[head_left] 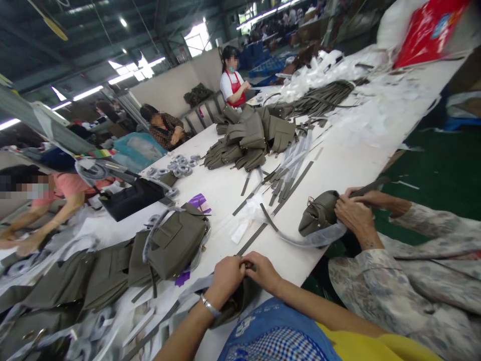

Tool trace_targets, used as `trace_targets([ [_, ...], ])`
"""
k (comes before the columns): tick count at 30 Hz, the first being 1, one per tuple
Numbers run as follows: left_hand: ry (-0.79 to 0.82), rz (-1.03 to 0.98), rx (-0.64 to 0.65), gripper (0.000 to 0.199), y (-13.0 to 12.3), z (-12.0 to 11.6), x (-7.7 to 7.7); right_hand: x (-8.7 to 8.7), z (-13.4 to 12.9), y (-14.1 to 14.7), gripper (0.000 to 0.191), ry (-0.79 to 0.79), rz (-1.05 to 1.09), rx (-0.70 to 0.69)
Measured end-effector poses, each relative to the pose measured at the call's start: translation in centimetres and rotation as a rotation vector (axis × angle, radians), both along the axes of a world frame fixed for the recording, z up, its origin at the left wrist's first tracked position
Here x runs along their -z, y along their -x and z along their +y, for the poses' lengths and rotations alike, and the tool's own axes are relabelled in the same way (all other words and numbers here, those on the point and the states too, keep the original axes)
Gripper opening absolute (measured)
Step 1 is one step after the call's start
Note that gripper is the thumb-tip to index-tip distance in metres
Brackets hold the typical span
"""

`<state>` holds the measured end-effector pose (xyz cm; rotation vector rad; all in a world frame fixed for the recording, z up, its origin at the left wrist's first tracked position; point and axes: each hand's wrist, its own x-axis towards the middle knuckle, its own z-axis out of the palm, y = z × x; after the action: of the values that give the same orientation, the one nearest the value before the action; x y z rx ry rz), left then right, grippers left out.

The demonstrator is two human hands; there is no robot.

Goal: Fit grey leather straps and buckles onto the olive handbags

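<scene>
My left hand (226, 278), with a silver bracelet at the wrist, is closed at the table's near edge. My right hand (263, 273) pinches beside it, fingertips meeting the left ones. Between them is a small part of an olive-green strap (257, 234), which runs away across the table; the exact grip is hidden by my fingers. Under both hands lies an olive-green bag (246, 296), mostly covered by my forearms and blue apron. Left of my hands rests another olive bag (176, 243), with clear plastic wrapping round its edge.
At right, a co-worker's hands (355, 213) work on a small olive bag (319, 213). A pile of bags (255, 133), loose strips (289, 180) and white plastic wrap (376, 108) cover the far table. More bags (108, 276) lie left. Several people sit across.
</scene>
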<state>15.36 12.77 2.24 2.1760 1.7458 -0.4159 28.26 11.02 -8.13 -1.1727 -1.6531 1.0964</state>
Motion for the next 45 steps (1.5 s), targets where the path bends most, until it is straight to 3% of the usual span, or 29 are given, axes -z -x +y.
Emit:
trace_targets([
  [8, -0.031, -0.094, -0.077, 0.026, 1.2, -0.9, 0.6, 0.6, 0.3, -0.5, 0.034, 0.198, 0.09, 0.0],
  [13, -0.029, -0.182, -0.079, 0.046, 1.9, -1.8, 1.3, 0.4, 0.4, -1.1, 0.024, 0.23, 0.03, -0.001],
  [20, 0.007, -0.347, -0.072, 0.032, 1.7, -2.7, 0.8, 0.2, 0.9, -2.1, 0.011, 0.339, 0.166, -0.028],
  [24, 0.001, -0.402, -0.033, 0.031, 1.7, -3.1, 1.0, -0.1, 0.2, -2.9, 0.014, 0.395, 0.206, -0.11],
  [30, 0.003, -0.319, 0.024, 0.03, 0.9, -3.7, 1.1, 0.2, -0.9, -3.1, 0.015, 0.476, 0.205, -0.169],
  [36, -0.021, -0.242, 0.023, 0.027, 1.1, -3.7, 1.3, 1.8, -1.2, -3.2, 0.015, 0.514, 0.098, -0.064],
  [42, -0.03, -0.231, 0.025, 0.033, 2.0, -4.1, 1.6, 5.8, -1.6, -7.1, 0.01, 0.515, -0.139, 0.146],
  [45, -0.019, -0.243, 0.018, 0.034, 2.0, -4.3, 1.6, 6.9, -1.9, -8.5, 0.006, 0.481, -0.242, 0.195],
])
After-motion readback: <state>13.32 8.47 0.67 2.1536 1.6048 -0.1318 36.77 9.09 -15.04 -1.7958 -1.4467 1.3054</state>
